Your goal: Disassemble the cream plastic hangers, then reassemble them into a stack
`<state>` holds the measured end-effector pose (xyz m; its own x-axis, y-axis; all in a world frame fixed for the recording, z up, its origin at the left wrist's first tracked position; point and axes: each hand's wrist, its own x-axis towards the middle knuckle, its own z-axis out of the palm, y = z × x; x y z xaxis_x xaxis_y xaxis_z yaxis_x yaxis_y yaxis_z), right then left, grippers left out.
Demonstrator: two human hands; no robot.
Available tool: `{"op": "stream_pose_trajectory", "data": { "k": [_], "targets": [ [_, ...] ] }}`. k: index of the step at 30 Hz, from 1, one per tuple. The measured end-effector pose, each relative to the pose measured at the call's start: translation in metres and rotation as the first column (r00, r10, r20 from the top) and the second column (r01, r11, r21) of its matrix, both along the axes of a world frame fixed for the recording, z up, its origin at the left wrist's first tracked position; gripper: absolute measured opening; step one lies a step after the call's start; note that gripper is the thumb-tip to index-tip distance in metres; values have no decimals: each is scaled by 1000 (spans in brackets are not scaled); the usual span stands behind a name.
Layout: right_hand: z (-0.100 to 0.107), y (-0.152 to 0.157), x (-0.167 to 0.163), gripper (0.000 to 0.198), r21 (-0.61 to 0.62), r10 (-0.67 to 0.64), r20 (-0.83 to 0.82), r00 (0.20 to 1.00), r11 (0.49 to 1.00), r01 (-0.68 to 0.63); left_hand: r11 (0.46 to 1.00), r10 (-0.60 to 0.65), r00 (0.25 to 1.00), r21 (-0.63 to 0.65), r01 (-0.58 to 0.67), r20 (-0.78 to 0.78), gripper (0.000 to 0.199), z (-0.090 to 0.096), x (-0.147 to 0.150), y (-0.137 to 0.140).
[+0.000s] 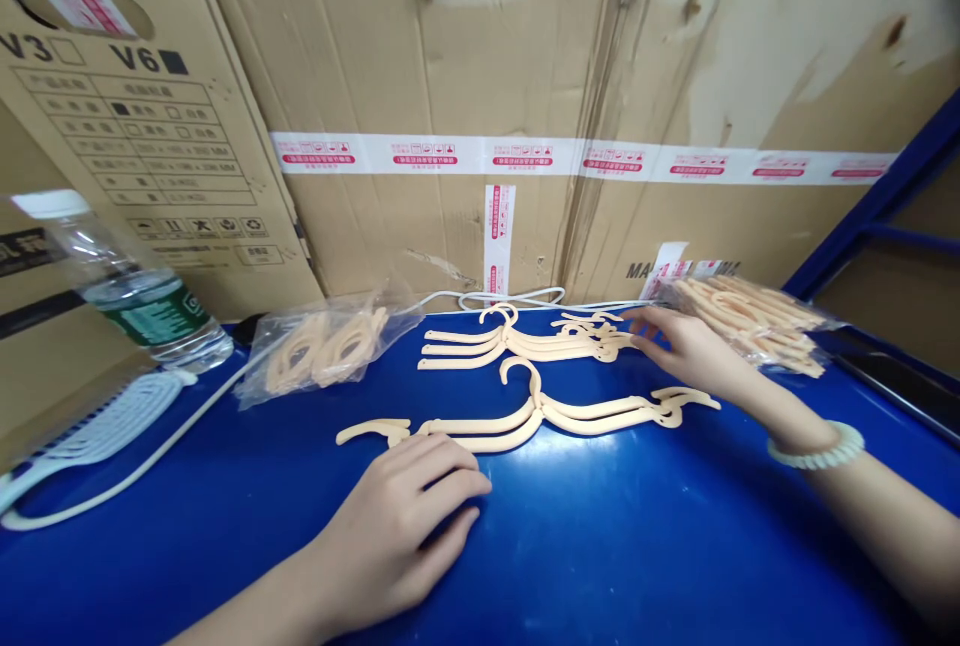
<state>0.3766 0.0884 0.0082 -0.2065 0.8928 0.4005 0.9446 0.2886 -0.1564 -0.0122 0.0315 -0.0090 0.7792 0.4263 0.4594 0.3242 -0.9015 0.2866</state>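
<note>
A peach-coloured folding hanger [480, 444] lies on the blue table in front, its hook pointing away from me. My left hand [412, 521] is at its left arm, palm down, with fingers loosely bent and apart; the fingertips cover part of the hanger. Behind it lies a stack of similar hangers [465, 350] with loose end pieces [589, 326] at its right. My right hand [694, 351] reaches to that right end, thumb and fingers closing on the tip of a hanger arm piece [621, 339]. The fingertips partly hide the piece.
Bagged hanger parts [322, 351] lie at left, and a bag of hangers [750, 321] at right. A water bottle [142, 296], a pale hairbrush [112, 421] and a white cable [165, 471] are at left. A dark phone-like object [907, 391] lies right. Cardboard boxes [450, 56] stand behind.
</note>
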Motion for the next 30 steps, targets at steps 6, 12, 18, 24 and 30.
{"op": "stream_pose_trajectory", "data": {
  "k": [6, 12, 18, 24, 30],
  "targets": [
    [-10, 34, 21, 30, 23, -120, -42, 992, 992, 121, 1000, -10, 1000, -3, 9, -14, 23, 0, 1, -3],
    [-26, 58, 30, 23, 22, -163, -8, 987, 986, 163, 1000, -24, 999, 3, 25, -20, 23, -2, 3, -4],
    [-34, 64, 34, 25, 30, -127, 34, 991, 992, 126, 999, -37, 999, 7, 37, -30, 22, -3, 5, -4],
    [-31, 59, 30, 17, 57, -117, 17, 993, 992, 116, 999, -37, 999, 13, 37, -18, 24, -3, 6, -5],
    [-9, 39, 23, 21, 143, -68, -83, 994, 987, 79, 996, 1, 998, -92, 4, 58, 24, -1, 6, -6]
  ]
}}
